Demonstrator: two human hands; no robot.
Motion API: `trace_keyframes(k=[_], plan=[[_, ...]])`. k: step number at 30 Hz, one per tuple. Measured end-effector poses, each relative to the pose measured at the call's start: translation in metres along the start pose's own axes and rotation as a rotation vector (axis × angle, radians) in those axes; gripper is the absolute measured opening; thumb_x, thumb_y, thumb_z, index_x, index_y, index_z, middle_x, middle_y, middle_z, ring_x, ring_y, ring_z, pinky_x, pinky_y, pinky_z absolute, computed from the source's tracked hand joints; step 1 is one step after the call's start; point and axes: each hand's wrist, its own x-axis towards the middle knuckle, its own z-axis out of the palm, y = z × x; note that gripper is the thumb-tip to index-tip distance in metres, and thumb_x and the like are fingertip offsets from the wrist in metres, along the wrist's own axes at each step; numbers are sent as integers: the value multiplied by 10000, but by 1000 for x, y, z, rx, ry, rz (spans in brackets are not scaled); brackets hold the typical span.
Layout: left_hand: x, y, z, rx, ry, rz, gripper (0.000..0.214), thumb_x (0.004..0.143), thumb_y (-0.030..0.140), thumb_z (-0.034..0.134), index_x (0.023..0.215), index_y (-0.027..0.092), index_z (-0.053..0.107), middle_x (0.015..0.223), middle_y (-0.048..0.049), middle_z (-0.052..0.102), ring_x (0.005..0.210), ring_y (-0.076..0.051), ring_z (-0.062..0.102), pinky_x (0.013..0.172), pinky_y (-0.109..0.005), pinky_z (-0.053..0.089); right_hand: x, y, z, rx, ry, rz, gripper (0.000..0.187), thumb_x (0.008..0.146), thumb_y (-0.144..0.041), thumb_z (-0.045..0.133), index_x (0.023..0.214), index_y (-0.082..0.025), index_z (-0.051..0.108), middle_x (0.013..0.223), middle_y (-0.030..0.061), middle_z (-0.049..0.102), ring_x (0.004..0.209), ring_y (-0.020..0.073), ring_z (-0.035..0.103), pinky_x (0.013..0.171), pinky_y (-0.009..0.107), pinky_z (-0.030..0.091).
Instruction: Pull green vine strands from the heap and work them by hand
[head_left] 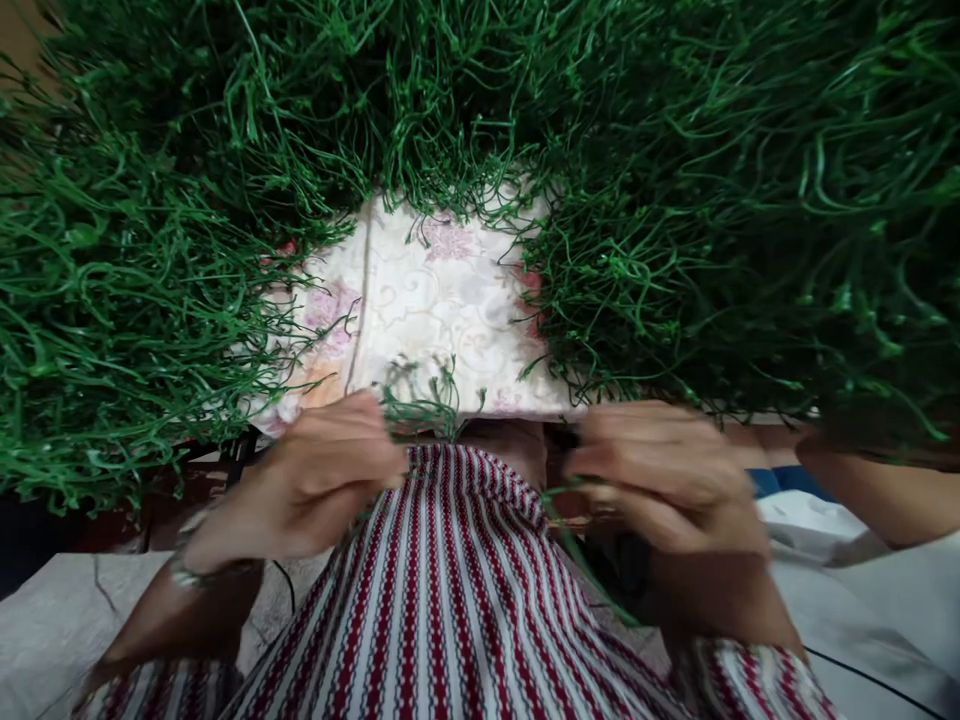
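My left hand (322, 475) is closed, blurred by motion, over the near edge of the cloth. A small bunch of thin green stems (424, 405) with branched tips sticks out beside its fingers. My right hand (667, 480), also smeared, is closed in a pinch at about the same height. From its fingertips a slender green stem (574, 545) curves down over my lap. The two hands are apart, with the striped garment (442, 590) between them. I cannot tell whether the stems are real or artificial.
Large heaps of similar green stems (135, 270) surround the floral cloth (450, 290) on the left, back and right. Another person's forearm (885, 490) reaches in at the right edge, near a white cloth (892, 610). A thin black cable (870, 680) runs at lower right.
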Motion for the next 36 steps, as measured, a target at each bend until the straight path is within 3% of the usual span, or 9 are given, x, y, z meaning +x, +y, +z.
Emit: trace_keyframes(k=[2,4,6,11,14,17,21,27,36], plan=[[9,-2,6,-1,55,-72,148,807,115,511,682,187,543,603,18,570,568,-100,479,608,-254,391,5,5,10,22,14,44,96,874,-172,483,846,-161,574,706,30,569,669,122,521,629,250,389],[17,-4,14,-14,148,-202,124,818,138,527,707,178,566,626,17,572,599,-97,495,579,-227,384,13,11,27,37,184,136,122,894,-166,444,868,-153,562,733,29,569,679,111,523,630,231,392],[23,-6,21,-46,222,-284,110,815,158,540,714,171,584,633,18,571,604,-94,499,554,-211,374,21,17,43,91,268,211,139,907,-203,433,907,-146,560,753,25,567,682,103,516,628,218,389],[27,-12,34,-38,273,-276,86,800,157,544,748,169,612,650,20,593,622,-99,504,586,-213,382,36,21,66,312,174,241,336,868,-459,480,915,-136,561,710,-3,504,644,97,455,585,207,365],[27,-14,39,-57,318,-281,72,787,154,557,748,168,615,649,22,602,621,-99,505,596,-216,387,39,21,73,306,179,255,269,831,-403,567,789,-140,533,674,-27,463,613,77,419,576,193,344],[25,-15,39,-135,301,-282,94,789,152,554,706,160,598,621,23,571,605,-93,494,577,-212,375,37,21,75,325,154,251,250,874,-308,512,689,-143,481,627,-38,428,569,60,392,550,182,321],[17,-14,37,-349,236,-339,144,807,183,553,666,157,562,595,25,498,576,-87,441,537,-218,336,32,19,69,336,109,162,357,907,-331,442,599,-153,410,564,-43,362,519,59,349,510,194,276],[15,-10,50,-673,396,-442,201,796,270,592,632,159,559,569,19,449,580,-104,406,531,-241,314,32,12,65,329,188,11,342,920,-309,428,614,-159,403,575,-35,352,534,66,355,517,200,280],[21,-6,51,-619,448,-417,218,786,302,603,627,162,551,571,19,444,571,-104,391,518,-244,295,30,10,66,267,237,-15,272,892,-212,446,625,-159,430,571,-27,397,533,73,382,526,199,317]])
